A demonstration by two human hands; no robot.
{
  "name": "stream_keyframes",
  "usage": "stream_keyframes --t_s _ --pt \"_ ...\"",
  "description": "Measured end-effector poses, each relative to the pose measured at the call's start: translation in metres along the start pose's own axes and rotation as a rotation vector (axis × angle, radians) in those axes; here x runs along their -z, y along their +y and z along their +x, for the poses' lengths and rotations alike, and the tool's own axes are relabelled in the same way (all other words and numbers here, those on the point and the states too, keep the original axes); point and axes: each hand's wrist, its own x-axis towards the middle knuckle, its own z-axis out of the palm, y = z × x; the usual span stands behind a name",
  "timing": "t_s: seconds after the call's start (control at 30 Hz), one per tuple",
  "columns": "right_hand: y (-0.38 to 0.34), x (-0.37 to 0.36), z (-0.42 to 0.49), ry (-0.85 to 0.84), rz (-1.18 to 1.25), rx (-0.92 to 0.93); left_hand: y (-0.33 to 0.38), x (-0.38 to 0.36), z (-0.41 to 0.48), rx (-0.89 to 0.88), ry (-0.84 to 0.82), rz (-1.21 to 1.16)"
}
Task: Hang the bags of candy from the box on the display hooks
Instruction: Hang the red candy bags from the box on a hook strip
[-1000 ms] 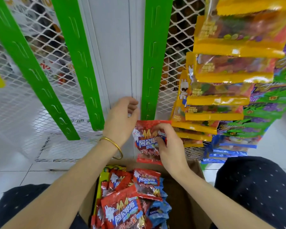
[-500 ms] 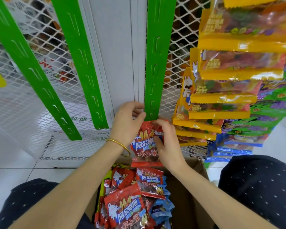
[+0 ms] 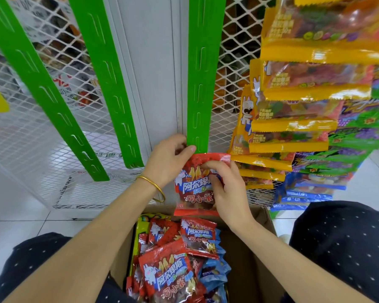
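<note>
Head view shows white floor tiles (image 3: 13,212), white mesh panels (image 3: 29,136) and slotted green strips (image 3: 198,84). The left hand (image 3: 169,162) and right hand (image 3: 230,191) both pinch a red candy bag (image 3: 194,193) at the rightmost strip's lower end, above a cardboard box (image 3: 247,261) of more bags. Hung yellow bags (image 3: 304,95) crowd the right.

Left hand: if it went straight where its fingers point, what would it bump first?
Most likely the green strip. The left hand pinches the red bag at its top, just below the strip's bottom end, with its fingers aimed up and right at it. Depth is unclear, though.
</note>
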Motion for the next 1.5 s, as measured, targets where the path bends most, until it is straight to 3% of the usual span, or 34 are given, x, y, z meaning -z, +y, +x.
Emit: stream_keyframes --t_s 0.23,0.9,1.17,1.3,1.37,1.5 --pt "-0.004 -0.003 -0.002 0.024 -0.005 0.034 0.002 0.005 -0.002 0.04 -0.088 0.015" --pt "0.007 -0.012 -0.008 -0.125 -0.027 -0.063 -0.006 0.004 -0.003 0.074 -0.052 -0.05" --pt "0.024 -0.015 -0.021 -0.1 -0.076 -0.004 -0.015 0.001 -0.005 0.038 -0.015 -0.054" --pt "0.036 -0.019 -0.057 0.039 -0.188 -0.106 -0.016 0.004 -0.01 0.011 0.021 -0.021" --pt "0.04 -0.028 -0.074 -0.081 -0.15 -0.18 -0.016 0.006 -0.013 0.04 0.045 -0.046" --pt "0.052 -0.057 -0.082 -0.651 -0.194 -0.225 -0.02 0.011 -0.02 0.036 0.054 -0.098"
